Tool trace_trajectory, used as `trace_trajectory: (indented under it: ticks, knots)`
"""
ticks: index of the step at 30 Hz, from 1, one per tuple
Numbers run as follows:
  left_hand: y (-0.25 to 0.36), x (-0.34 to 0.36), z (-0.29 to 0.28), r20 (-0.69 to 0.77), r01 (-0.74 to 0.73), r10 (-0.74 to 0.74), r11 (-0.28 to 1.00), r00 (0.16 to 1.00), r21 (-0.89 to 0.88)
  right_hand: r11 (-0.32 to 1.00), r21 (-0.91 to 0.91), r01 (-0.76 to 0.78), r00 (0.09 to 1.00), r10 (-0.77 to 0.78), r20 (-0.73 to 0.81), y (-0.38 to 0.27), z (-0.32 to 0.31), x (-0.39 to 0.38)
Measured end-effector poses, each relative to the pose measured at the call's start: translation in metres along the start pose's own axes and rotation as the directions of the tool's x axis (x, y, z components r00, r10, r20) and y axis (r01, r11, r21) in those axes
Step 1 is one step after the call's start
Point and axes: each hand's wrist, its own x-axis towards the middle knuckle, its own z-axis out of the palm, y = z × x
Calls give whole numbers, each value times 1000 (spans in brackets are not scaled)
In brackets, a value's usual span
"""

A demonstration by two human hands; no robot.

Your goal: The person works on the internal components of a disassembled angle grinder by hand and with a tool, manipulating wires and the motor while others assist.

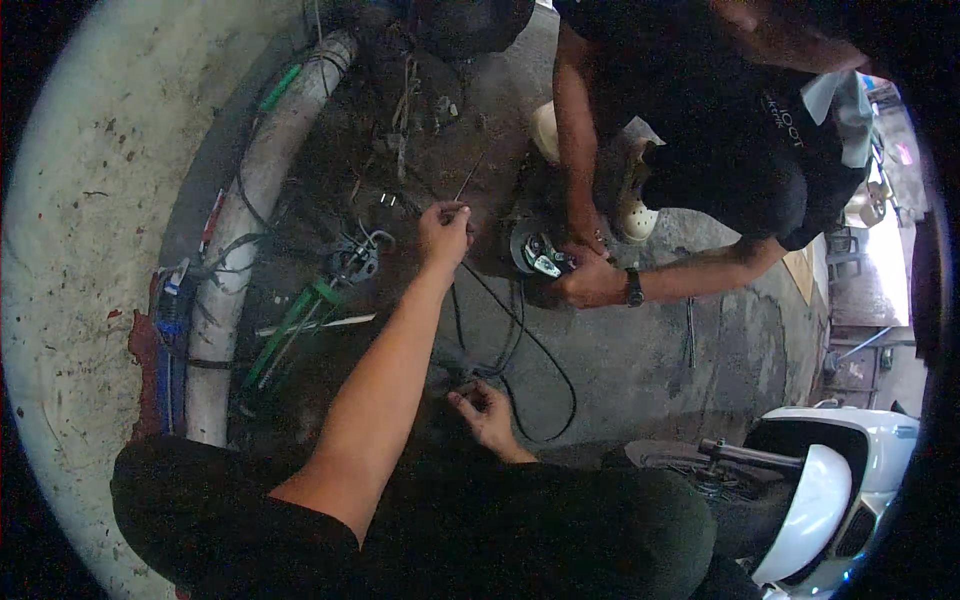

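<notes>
My left hand is closed on a thin rod, perhaps a screwdriver, which points up and away from me. Just left of it lie a small plug and a metal tool head, beside green-handled bars. Lower down, my right hand has its fingers curled by the black cables; what they hold is too dark to make out. Across from me a co-worker's hands grip a dark device with shiny parts, close to the floor.
A pale pipe with wires runs along the wall at left. The co-worker, in dark clothing and light clogs, crouches opposite. A white vehicle body panel and wheel are at lower right, on the concrete floor.
</notes>
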Motion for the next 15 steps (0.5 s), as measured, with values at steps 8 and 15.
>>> trace_trajectory:
  ticks: [8, 15]
  knots:
    - [-8, 5, 4, 31, -4, 5, 999, 1000, -33, 997, 81, 17, 1000, -17, -8, -2, 3, 0]
    - [-10, 4, 7, 74, 71, -71, 997, 995, 8, 998, -54, -38, 999, 39, 16, -10, -2, -1]
